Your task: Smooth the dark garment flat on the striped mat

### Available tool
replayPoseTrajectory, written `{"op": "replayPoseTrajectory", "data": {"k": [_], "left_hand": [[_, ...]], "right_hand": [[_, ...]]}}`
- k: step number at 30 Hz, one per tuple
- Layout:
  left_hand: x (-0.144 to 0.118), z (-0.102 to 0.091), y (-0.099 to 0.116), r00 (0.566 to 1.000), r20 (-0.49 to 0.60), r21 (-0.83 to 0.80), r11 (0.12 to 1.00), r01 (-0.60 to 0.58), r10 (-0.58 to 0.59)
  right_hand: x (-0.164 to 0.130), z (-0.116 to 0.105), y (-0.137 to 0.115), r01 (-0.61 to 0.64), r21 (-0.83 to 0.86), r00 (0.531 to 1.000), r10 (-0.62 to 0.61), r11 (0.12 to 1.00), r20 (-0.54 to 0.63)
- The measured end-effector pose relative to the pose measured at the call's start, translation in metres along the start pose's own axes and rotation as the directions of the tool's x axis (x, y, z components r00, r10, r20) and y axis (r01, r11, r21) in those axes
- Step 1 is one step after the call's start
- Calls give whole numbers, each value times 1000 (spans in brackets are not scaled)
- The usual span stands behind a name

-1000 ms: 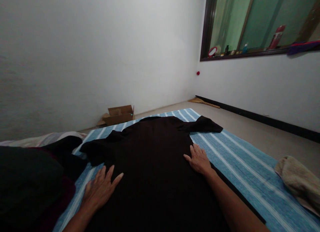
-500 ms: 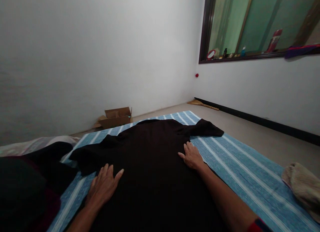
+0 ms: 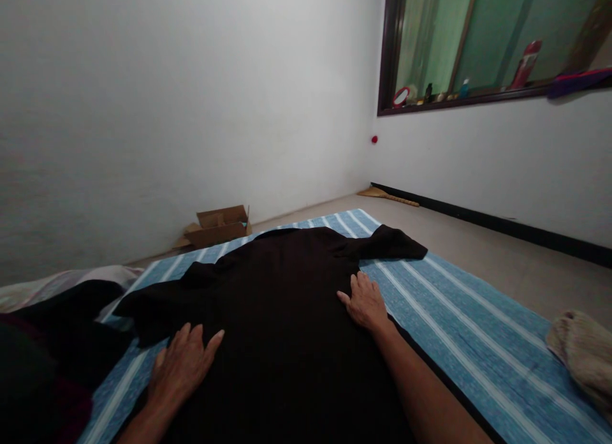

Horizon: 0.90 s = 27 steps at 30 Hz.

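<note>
Both hands are lying flat on a black shirt (image 3: 287,303) that is spread out, collar away from the person, on a blue striped mat (image 3: 459,342). The left hand (image 3: 179,367) is pressing on the shirt's left edge, just below the short sleeve, with the fingers stretched out and not gripping anything. The right hand (image 3: 366,302) is resting in the same way on the right edge, under the other sleeve, palm down and fingers released. The shirt is looking thin, soft and light, so it is probably bending and wrinkling very easily and sliding a little on the mat. I think good places for taking it are the side seams, the shoulders or the sleeve ends, pinched between the fingers. A pile of dark clothes (image 3: 43,355) is lying at the left, a beige cloth (image 3: 581,351) at the right, and a cardboard box (image 3: 217,224) is standing by the wall.
</note>
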<state>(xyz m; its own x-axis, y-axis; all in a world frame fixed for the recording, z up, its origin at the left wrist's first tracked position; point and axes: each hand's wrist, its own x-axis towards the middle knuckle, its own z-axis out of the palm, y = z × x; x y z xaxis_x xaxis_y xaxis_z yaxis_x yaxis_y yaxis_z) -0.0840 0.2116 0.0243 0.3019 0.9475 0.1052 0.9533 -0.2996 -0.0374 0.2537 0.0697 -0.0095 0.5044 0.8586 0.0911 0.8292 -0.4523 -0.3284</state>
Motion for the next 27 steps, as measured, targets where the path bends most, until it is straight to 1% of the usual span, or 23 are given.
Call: {"op": "replayPoseTrajectory", "data": {"k": [1,2,3,4,5,7,9,10,11,13,14,16,18,19,21,25,27], "left_hand": [[1,-6,13,999,-44,10,1000,15,-15],[2,-12,30,996,-89,15,1000,-16,17],[4,-18,51,986,-132,-4,994,-106,105],[8,-23,75,966,-141,-54,973,-226,217],[12,-27,102,936,-140,-117,934,-338,322],[24,-29,161,865,-137,-218,837,-501,482],[37,-25,217,764,-119,-230,731,-642,634],[45,-20,241,733,-108,-232,700,-675,671],[52,-16,262,715,-101,-233,682,-693,692],[64,-6,292,692,-86,-225,662,-715,717],[70,-2,302,689,-80,-217,662,-717,720],[78,3,312,693,-68,-192,673,-715,717],[84,2,314,696,-48,-157,683,-713,716],[86,0,315,691,-34,-139,681,-719,722],[89,-7,315,663,4,-103,660,-744,748],[90,-26,325,585,109,-42,592,-805,803],[90,-34,332,566,161,-16,576,-818,809]], "right_hand": [[0,0,0,4,3,1000,-4,1000,-8],[-1,-1,0,9,6,1000,-9,1000,-16],[-1,-1,0,12,10,1000,-12,1000,-20],[-1,-2,-1,13,15,1000,-12,1000,-20],[-1,-2,-1,11,20,1000,-10,1000,-16],[0,-3,-1,5,26,1000,-5,1000,-3],[0,-2,0,2,24,1000,-2,1000,5],[0,-2,0,5,22,1000,-5,1000,5],[0,-1,0,8,21,1000,-8,1000,5],[0,0,1,12,24,1000,-12,1000,-5],[-1,0,1,14,31,1000,-13,999,-15],[-2,1,0,14,48,998,-11,999,-54],[-2,0,0,10,64,996,-4,998,-88],[-2,-1,-1,7,70,996,0,998,-92],[-2,-2,-1,6,81,997,0,997,-79],[0,-4,-1,11,103,998,-5,995,-59],[1,-5,-1,11,108,998,-5,994,-64]]}}
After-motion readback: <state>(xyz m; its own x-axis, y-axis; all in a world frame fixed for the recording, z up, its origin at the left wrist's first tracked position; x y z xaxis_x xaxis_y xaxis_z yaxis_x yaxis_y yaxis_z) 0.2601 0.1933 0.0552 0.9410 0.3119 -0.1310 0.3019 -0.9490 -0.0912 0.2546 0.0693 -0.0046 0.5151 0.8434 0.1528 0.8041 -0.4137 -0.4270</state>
